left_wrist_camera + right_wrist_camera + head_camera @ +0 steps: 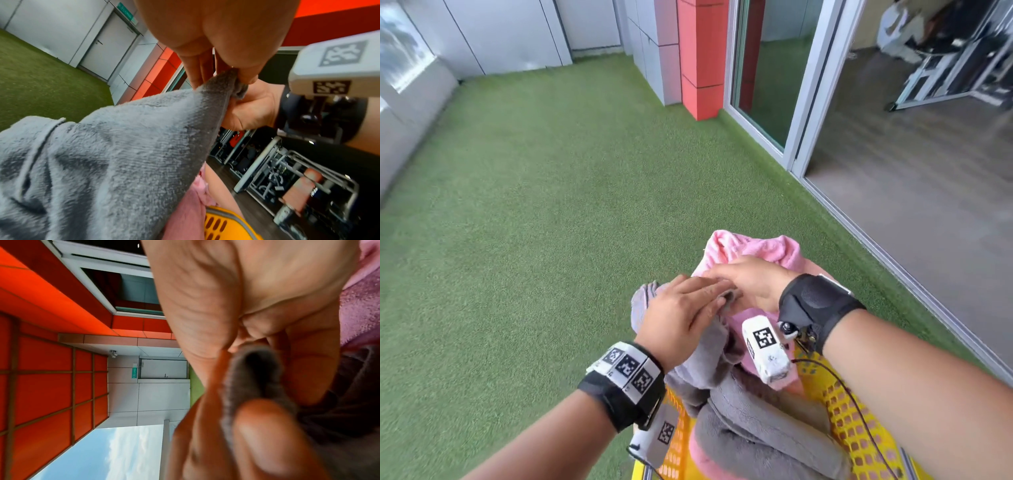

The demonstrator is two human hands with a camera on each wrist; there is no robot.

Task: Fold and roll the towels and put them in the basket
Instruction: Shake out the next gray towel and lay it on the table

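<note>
While both hands meet above the yellow basket (859,425), the left hand (681,317) and right hand (753,279) pinch the same corner of the grey towel (709,363), thumb against fingertips; the rest of it hangs down into the basket's far end, over more grey and pink cloth. I judge this the start of 1 towel's cycle: it is lifted but not yet spread or folded; next the hands would need to part along the hem until 2 corners are found, then lay it on the grass (551,222). A pink towel (753,248) lies behind the right hand, perhaps draped on the basket's far rim, though that is hidden. Only the left wrist view shows the pinch plainly; the head view alone places the basket.
</note>
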